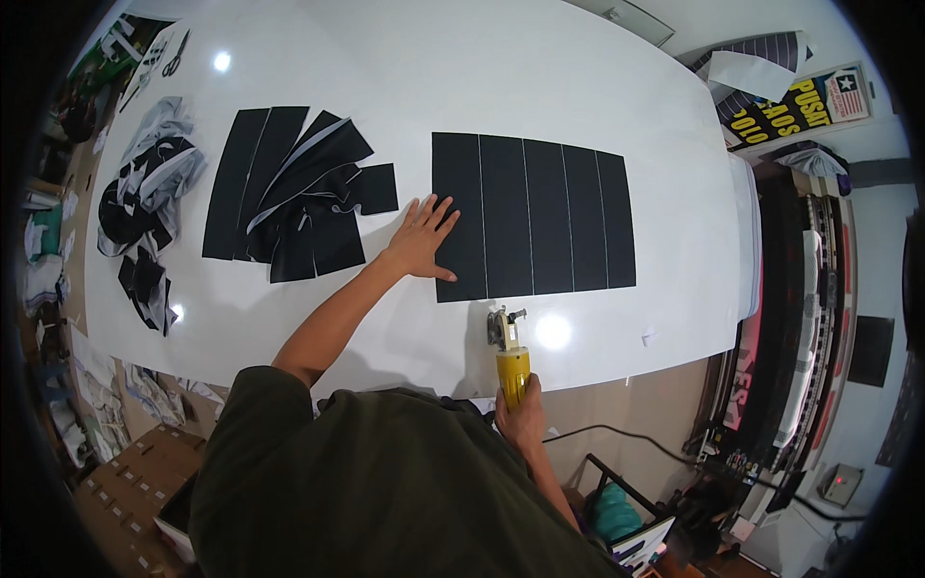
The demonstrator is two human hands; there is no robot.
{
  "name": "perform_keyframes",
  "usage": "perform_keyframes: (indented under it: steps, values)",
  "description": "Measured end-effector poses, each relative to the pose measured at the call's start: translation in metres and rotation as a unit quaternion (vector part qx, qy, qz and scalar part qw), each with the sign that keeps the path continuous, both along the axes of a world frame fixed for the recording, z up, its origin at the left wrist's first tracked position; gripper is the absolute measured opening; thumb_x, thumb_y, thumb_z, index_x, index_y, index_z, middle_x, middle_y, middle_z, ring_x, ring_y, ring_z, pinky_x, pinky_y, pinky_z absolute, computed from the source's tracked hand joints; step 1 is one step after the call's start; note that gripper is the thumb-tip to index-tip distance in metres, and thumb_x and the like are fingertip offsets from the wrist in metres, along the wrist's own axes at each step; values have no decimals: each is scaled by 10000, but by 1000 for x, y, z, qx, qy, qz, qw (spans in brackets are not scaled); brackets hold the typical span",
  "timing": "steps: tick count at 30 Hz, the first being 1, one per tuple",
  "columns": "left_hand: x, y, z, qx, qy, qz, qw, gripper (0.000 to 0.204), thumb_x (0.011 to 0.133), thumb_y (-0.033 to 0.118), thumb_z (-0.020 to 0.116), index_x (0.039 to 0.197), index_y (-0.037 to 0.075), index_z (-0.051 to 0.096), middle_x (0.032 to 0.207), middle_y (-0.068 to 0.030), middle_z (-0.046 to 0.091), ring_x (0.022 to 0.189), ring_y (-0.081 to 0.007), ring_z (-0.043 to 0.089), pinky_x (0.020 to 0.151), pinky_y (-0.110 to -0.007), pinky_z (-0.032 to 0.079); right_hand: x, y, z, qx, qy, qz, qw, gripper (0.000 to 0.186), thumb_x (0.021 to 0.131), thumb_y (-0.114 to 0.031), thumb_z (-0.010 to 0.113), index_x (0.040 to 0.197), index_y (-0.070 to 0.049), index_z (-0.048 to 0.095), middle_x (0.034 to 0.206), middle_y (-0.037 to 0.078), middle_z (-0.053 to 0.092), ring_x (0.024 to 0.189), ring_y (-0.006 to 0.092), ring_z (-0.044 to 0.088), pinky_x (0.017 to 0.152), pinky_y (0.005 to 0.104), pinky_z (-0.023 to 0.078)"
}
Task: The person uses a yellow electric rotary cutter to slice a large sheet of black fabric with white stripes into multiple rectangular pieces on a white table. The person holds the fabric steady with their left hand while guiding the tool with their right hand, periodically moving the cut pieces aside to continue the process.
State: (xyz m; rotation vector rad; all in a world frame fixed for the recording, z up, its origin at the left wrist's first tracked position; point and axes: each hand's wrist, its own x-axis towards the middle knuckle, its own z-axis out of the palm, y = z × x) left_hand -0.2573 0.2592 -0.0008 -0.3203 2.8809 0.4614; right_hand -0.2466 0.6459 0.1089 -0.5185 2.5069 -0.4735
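A flat black fabric panel (pixel 551 217), marked with several pale lines running away from me, lies on the white table (pixel 405 67). My left hand (pixel 424 239) rests with spread fingers on the panel's left edge. In my right hand (pixel 521 414) is an electric fabric cutter (pixel 514 364) with a yellow body, gripped round its handle. The cutter's metal head sits at the near edge of the panel, close to the first pale line from the left. Its blade cannot be made out.
Overlapping black cut pieces (pixel 303 193) lie left of the panel. Crumpled black and grey scraps (pixel 145 193) sit farther left, with scissors (pixel 176 54) beyond. A black cord (pixel 636 433) runs off to the right. Fabric rolls (pixel 814 318) stand past the table's right side.
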Motion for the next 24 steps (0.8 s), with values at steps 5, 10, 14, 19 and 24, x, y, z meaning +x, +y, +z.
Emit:
perform_keyframes:
  steps: [5,10,14,19,24]
  values:
    - [13,2,4,0,12,17,1000,1412,666,861,743,1668,22,207,1737,-254,104,1609,-457,65,1287,-627,51,0,-22,-3,-37,16,31,999,682,963,-239,710,1439,90,349,1221,380,594,1036,572,641,851,581,543]
    - [21,4,6,5,5,19,1000,1472,632,847,778,1649,-44,195,1734,-257,112,1611,-447,73,1298,-595,57,-3,-35,-9,-87,65,45,993,608,958,-205,706,1372,83,366,1170,365,585,1001,569,637,805,597,542]
    - [25,3,2,11,14,22,1000,1483,620,839,790,1648,-48,192,1737,-247,114,1615,-434,68,1303,-581,52,-6,-40,-7,-78,63,52,994,672,953,-203,712,1417,120,349,1204,395,582,1015,574,643,832,578,548]
    - [24,2,0,20,25,24,999,1484,614,834,796,1648,-46,196,1740,-238,115,1616,-430,63,1303,-579,41,-7,-40,-7,-60,35,31,997,697,952,-201,712,1438,133,342,1221,409,580,1026,578,645,846,570,550]
    - [25,3,-1,15,26,25,999,1480,616,828,799,1647,-46,197,1739,-240,119,1617,-427,65,1303,-578,40,-9,-45,-12,-73,61,44,995,667,949,-182,714,1417,128,355,1202,398,584,1017,579,642,831,571,550]
